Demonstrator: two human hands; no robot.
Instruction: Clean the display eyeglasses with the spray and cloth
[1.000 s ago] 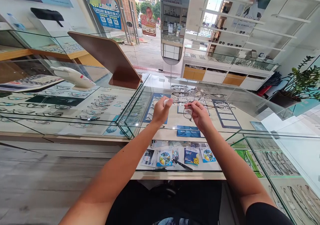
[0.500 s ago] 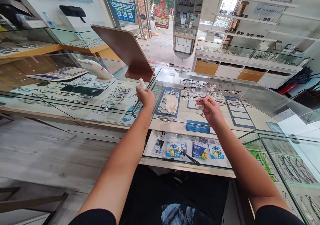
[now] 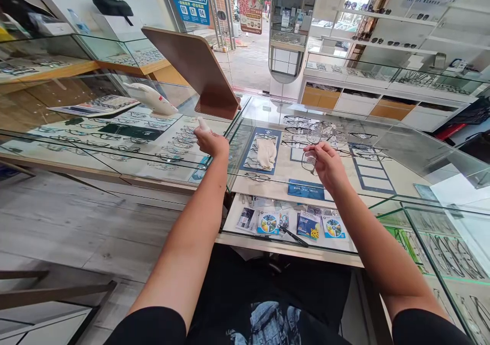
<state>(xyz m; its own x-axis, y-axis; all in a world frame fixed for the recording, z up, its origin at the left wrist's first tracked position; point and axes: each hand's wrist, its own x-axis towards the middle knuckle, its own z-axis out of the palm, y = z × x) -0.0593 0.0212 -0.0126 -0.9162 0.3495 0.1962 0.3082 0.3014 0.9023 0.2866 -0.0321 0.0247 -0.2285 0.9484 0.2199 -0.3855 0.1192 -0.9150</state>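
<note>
My left hand (image 3: 211,142) is wrapped round a small white bottle (image 3: 203,125), whose tip sticks up above the fingers, over the glass counter left of centre. Pinched between the fingers of my right hand (image 3: 328,165) is a pair of thin-framed glasses (image 3: 309,161), held above the counter with one lens hanging down. The lens seems to carry droplets or dots. Between the two hands a cream cloth (image 3: 266,153) lies on a blue-edged tray (image 3: 249,167) with glasses on it.
Behind my left hand a brown-backed mirror or board (image 3: 218,87) leans on the counter. Beside it stands a white curved object (image 3: 153,99). Many glasses lie around. Nearer me, a shelf under the glass holds leaflets (image 3: 308,225) and a black pen (image 3: 293,236).
My left hand has moved left with the white bottle, away from the counter's dividing edge. My right hand and the glasses sit slightly further right, and the whole view has shifted a little.
</note>
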